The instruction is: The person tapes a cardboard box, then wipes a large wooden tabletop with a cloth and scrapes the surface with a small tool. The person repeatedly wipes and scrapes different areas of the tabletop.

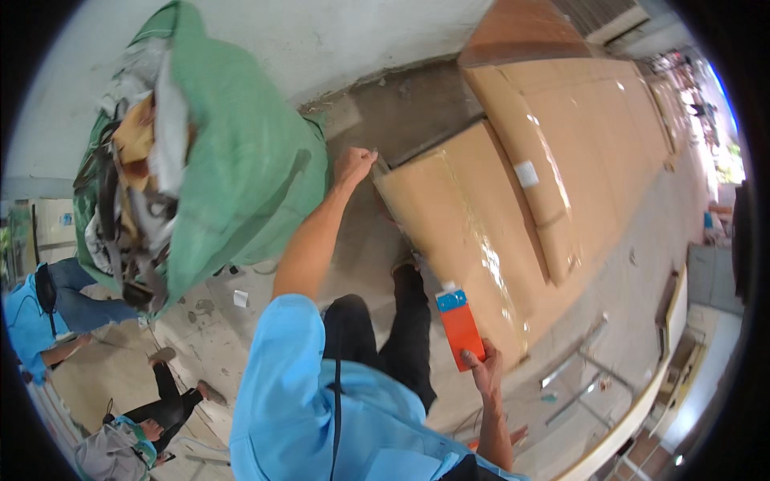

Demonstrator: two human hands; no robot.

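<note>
R hand (487, 370) w/ orange cutter (459, 327), L hand (353, 166) on carton (457, 232)

I see a big green sack (241, 152) full of scraps at ten o'clock. Two people in blue (36, 317) sit low at eight o'clock. Metal strips (573, 353) lie on the floor at four o'clock.
</note>
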